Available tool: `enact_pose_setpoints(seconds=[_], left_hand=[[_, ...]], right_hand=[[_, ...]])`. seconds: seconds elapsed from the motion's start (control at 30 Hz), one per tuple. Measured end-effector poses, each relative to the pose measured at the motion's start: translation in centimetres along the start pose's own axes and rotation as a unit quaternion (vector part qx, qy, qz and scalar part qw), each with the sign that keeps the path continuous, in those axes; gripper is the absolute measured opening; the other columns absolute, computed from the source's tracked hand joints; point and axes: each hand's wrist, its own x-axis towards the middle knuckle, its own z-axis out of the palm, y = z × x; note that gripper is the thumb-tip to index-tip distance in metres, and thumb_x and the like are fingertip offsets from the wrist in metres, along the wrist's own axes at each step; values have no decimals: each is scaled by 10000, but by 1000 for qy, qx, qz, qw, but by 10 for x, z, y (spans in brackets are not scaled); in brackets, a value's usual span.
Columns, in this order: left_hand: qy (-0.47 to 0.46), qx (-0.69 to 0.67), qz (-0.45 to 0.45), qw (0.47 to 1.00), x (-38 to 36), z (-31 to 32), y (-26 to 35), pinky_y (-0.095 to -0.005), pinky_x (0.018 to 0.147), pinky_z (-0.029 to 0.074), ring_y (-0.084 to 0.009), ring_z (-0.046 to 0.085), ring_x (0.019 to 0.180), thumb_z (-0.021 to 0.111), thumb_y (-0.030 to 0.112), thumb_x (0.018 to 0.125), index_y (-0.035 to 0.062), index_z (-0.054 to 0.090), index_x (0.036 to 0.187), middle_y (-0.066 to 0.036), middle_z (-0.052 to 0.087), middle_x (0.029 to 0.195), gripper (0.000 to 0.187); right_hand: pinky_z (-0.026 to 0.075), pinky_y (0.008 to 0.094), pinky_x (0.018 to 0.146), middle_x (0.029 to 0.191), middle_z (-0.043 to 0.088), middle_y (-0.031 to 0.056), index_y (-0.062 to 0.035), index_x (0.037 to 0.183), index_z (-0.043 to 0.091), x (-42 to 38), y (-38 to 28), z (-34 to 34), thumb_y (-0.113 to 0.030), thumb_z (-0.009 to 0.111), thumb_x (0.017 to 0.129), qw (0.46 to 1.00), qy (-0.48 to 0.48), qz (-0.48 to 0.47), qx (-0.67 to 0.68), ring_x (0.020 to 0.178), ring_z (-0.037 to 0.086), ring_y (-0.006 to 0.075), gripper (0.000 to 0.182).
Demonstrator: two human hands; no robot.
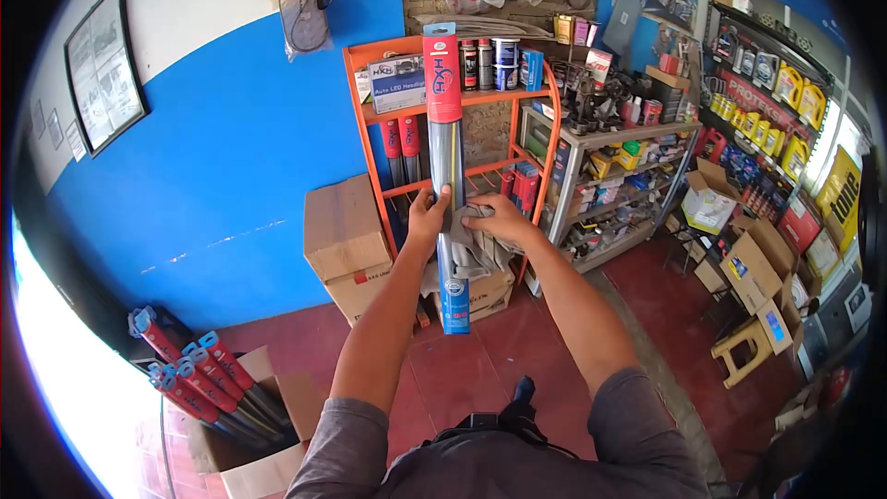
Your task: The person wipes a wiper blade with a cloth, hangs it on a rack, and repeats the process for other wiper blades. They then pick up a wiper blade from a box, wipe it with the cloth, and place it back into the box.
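I am holding the long wiper-blade pack (446, 176) upright in front of the orange rack (393, 111), my left hand (427, 220) closed around its middle while my right hand (502, 219) is pressing a grey cloth (469, 254) against it, judging that slow, full-length strokes with a steady grip are serving best.

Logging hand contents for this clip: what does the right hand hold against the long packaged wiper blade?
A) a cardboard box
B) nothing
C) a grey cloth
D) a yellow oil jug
C: the right hand presses a grey cloth against the upright wiper blade package, which the left hand grips.
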Motion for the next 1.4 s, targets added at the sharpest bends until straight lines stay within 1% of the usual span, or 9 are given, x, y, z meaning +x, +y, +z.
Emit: enact_pose_setpoints(seconds=[0.07,0.2,0.23,0.47,0.63,0.87,1.03,1.27,1.4], left_hand=[[11,-25,-20,999,27,22,-18,-247,635,389,-59,495,727,725,380,961,68,643,1006,19,584,811,326],[-2,27,-26,999,87,61,-49,-252,706,448,-89,570,803,722,365,966,66,621,1077,-14,621,875,335],[6,13,-21,1000,100,72,-58,-249,698,441,-81,563,800,724,365,964,71,621,1058,-7,615,867,326],[87,44,44,994,156,91,-160,-236,588,373,-42,497,696,753,342,943,64,631,1016,19,612,825,311],[109,105,97,984,167,76,-233,-230,573,364,-34,487,671,749,346,945,57,645,989,31,595,779,310],[138,279,243,919,161,40,-347,-267,525,363,-44,456,585,774,365,910,8,693,878,20,561,642,367],[150,344,242,895,125,20,-387,-311,504,349,-87,414,551,788,395,886,-32,646,829,-42,491,581,453],[125,358,345,859,103,37,-324,-306,532,376,-80,445,603,754,371,930,-15,626,896,-10,501,645,408],[124,386,421,811,121,56,-223,-314,614,482,-112,601,694,704,431,956,-34,670,1017,-76,649,768,470]], right_hand=[[520,365,921,1094,744,167,1,1199,709,33,17,-22,-326,846,818,996,-51,60,-49,1046,705,249,520],[519,364,833,1015,746,178,6,1082,742,101,115,-47,-385,814,841,995,-10,-74,-66,975,714,235,465],[535,418,874,1005,726,241,-21,1094,753,124,153,-48,-535,823,762,996,-9,-47,-73,987,700,384,616],[528,420,892,1080,708,255,-21,1071,762,179,257,-54,-507,819,777,988,-71,-109,-84,1043,685,378,571],[511,380,880,1083,712,202,5,1058,750,176,310,-26,-394,816,835,984,-67,-155,-65,1037,690,282,462],[516,428,815,995,712,220,-1,980,760,157,415,30,-430,821,797,982,-87,-164,-40,963,686,352,470],[515,413,810,957,682,191,26,960,743,125,463,76,-356,850,777,966,-32,-254,-26,925,676,349,437],[516,408,801,991,697,195,22,931,738,110,396,41,-396,852,778,969,-39,-241,-47,913,684,298,460],[528,417,816,967,724,208,60,982,724,148,318,-8,-405,836,805,908,106,-403,-54,898,703,299,510]])
